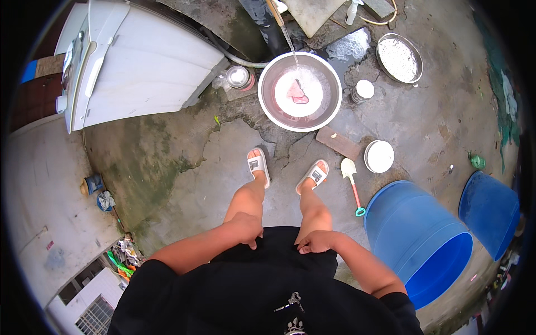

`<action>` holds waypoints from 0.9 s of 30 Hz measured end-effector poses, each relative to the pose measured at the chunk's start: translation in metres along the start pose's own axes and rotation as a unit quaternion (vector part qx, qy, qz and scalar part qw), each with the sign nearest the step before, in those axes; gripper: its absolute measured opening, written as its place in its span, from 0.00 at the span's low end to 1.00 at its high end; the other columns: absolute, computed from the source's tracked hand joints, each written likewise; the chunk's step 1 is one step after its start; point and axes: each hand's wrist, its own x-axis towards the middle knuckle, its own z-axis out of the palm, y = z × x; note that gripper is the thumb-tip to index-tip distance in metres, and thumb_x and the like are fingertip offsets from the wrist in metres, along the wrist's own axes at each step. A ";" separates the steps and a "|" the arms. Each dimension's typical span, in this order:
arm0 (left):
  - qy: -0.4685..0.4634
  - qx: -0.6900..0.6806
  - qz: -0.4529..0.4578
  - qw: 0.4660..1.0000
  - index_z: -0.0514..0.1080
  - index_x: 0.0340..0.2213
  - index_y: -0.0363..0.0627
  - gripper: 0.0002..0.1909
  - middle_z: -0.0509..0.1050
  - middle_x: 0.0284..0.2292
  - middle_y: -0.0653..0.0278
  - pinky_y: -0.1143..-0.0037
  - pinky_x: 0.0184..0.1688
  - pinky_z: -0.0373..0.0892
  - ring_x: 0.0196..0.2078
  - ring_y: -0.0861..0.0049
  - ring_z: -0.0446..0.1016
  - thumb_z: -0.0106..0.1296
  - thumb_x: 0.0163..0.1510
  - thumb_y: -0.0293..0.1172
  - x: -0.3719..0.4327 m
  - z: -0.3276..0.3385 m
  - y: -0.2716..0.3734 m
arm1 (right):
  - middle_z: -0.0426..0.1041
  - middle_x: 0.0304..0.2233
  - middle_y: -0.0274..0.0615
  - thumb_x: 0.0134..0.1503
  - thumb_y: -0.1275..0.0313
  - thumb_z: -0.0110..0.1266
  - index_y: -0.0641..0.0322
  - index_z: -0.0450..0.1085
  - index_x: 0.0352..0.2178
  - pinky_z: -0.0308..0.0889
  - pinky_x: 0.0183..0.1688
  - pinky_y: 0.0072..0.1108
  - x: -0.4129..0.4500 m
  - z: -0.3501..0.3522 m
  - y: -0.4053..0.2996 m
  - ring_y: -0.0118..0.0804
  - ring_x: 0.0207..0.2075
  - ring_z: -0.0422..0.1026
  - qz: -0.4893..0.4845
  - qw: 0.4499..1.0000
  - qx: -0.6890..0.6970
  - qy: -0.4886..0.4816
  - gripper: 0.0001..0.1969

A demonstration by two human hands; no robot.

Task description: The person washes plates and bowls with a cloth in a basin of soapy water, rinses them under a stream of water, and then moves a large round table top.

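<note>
Both hands rest at the front of my black shorts [276, 240]. My left hand [247, 228] pinches the fabric over the left thigh, and my right hand [316, 242] grips the hem on the right. Beyond my sandalled feet stands a wide metal basin [268, 98] with water in it. A stream of water [289, 39] runs into it from a tan hose or pipe [274, 11]. Inside lies a pink piece [297, 91], possibly cloth, over the bright bottom.
A white appliance [150, 63] stands left of the basin, near a can [238, 77]. To the right are a brick-like block [338, 142], a white-lidded container [379, 156], a small shovel [351, 180], a round metal pan [400, 58] and large blue barrels [410, 226] [488, 213]. The concrete is cracked and partly wet.
</note>
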 end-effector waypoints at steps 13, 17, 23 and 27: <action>0.529 -0.586 -0.238 0.566 0.57 0.57 0.34 0.39 0.66 0.51 0.54 0.69 0.50 0.69 0.52 0.68 0.68 0.49 0.57 0.56 0.174 -0.217 -0.416 | 0.76 0.41 0.54 0.56 0.65 0.54 0.62 0.67 0.50 0.67 0.48 0.34 0.125 -0.384 0.193 0.51 0.44 0.74 0.026 0.789 0.184 0.586 0.21; 0.609 -0.625 -0.220 0.435 0.59 0.54 0.35 0.38 0.66 0.47 0.54 0.71 0.51 0.66 0.48 0.72 0.66 0.50 0.57 0.57 0.205 -0.231 -0.433 | 0.59 0.58 0.59 0.53 0.65 0.58 0.45 0.55 0.61 0.62 0.57 0.35 0.199 -0.490 0.214 0.56 0.57 0.64 0.089 0.746 0.074 0.656 0.34; 0.827 0.134 -0.042 0.544 0.63 0.50 0.39 0.24 0.63 0.46 0.55 0.73 0.48 0.64 0.44 0.70 0.66 0.54 0.52 0.22 0.218 -0.233 -0.390 | 0.44 0.66 0.50 0.53 0.55 0.57 0.32 0.54 0.61 0.51 0.62 0.48 0.310 -0.559 0.134 0.59 0.65 0.46 0.132 0.730 -0.147 0.655 0.34; 0.790 0.127 0.176 0.573 0.71 0.41 0.39 0.16 0.70 0.37 0.57 0.74 0.40 0.68 0.38 0.68 0.71 0.51 0.48 0.14 0.237 -0.277 -0.365 | 0.53 0.64 0.40 0.60 0.66 0.45 0.42 0.66 0.54 0.51 0.63 0.39 0.325 -0.561 0.163 0.42 0.67 0.45 0.029 0.742 -0.432 0.512 0.20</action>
